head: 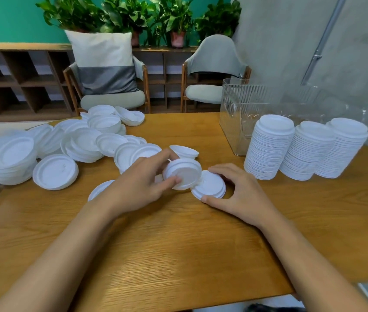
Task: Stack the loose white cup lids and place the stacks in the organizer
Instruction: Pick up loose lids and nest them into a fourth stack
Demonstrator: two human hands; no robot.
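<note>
My left hand (141, 183) grips a white cup lid (184, 173), tilted, just above the table's middle. Right beside it, my right hand (239, 192) curls around a short stack of lids (211, 184) that rests on the wood, thumb and fingers at its rim. The held lid overlaps the short stack's left edge. Many loose white lids (84, 143) lie scattered across the table's left half. Three tall lid stacks (268, 147) (309, 149) (343, 145) stand at the right. Behind them is the clear ribbed plastic organizer (235, 102), with nothing visible inside.
The wooden table (178, 244) has bare surface in front of my arms. Two chairs (212, 70), one with a cushion (104, 61), stand behind it, along with low shelving and potted plants. A grey wall with a pipe rises at the right.
</note>
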